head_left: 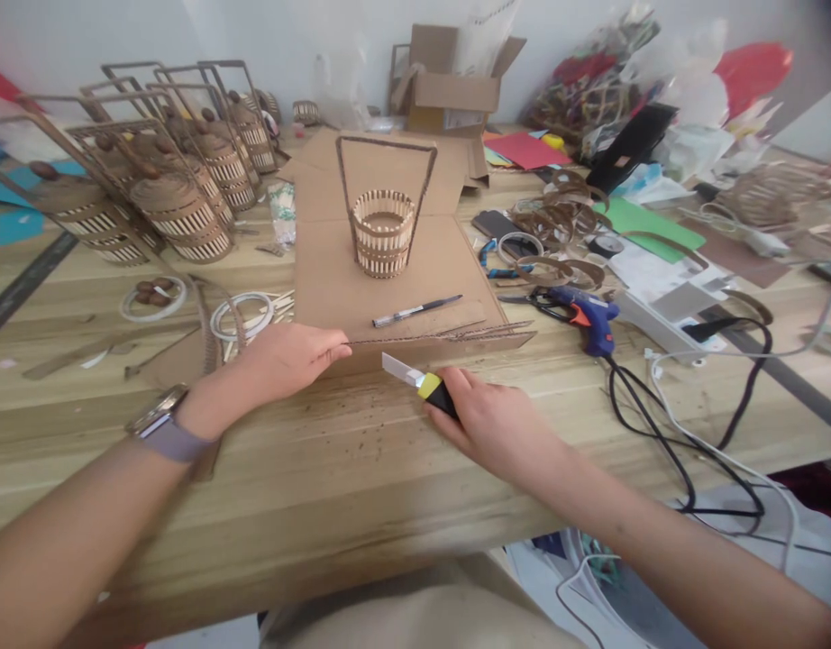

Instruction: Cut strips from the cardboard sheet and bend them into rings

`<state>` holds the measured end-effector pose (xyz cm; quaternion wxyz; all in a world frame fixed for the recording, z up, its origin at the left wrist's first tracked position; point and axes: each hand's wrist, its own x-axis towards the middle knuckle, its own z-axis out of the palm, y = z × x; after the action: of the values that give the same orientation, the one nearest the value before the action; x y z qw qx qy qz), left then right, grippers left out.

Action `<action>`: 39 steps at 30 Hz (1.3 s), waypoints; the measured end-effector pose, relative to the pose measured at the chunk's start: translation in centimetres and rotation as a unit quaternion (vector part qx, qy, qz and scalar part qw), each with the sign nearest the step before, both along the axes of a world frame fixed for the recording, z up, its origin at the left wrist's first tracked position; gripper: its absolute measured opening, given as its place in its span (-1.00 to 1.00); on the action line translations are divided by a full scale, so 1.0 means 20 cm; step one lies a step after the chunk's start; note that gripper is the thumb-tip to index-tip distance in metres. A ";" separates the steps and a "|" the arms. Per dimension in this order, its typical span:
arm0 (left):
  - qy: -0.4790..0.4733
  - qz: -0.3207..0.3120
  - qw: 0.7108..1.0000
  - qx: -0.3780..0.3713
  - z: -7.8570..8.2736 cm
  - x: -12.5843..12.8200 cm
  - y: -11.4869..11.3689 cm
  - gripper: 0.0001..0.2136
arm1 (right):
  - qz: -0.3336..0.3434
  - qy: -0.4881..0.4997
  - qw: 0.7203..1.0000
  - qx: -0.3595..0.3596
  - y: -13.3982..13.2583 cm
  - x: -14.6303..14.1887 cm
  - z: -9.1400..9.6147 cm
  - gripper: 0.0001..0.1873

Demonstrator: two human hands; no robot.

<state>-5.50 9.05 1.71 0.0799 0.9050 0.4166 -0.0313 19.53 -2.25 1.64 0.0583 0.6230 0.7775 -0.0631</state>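
Note:
My left hand [297, 361] pinches the near edge of a large cardboard sheet [321, 270], fingers and thumb closed on it. In my right hand [493, 419] is a utility knife [425, 386] with a yellow and black handle. Its blade is out and points left, just in front of the cardboard's front edge. A small basket [383, 236] of light sticks and brown bands, with a tall squared handle, stands upright on the cardboard. A pen [416, 311] lies between the basket and the front edge, beside a thin cardboard strip [449, 319].
Several lidded baskets [182, 212] crowd the left back. White tape rolls [243, 315] lie near my left forearm. To the right are a blue glue gun [584, 315] with cables, a power strip [659, 324] and coiled brown strips [557, 216]. An open carton [452, 90] stands behind.

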 end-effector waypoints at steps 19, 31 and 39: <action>0.024 0.011 1.000 0.011 0.00 0.02 -0.01 -0.66 | 0.002 -0.005 1.000 -0.012 0.03 -0.03 0.00 -0.68; 0.022 -0.011 0.999 0.024 0.00 0.01 0.00 -0.64 | -0.003 0.001 1.000 -0.030 0.02 -0.05 0.03 -0.72; 0.032 -0.003 0.999 0.019 0.00 0.02 -0.01 -0.66 | -0.001 -0.009 1.000 -0.018 0.04 -0.04 0.03 -0.73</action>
<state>-5.12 8.89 1.78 0.0492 0.9060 0.4170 -0.0530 18.74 -1.41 2.16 0.0765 0.6227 0.7753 -0.0722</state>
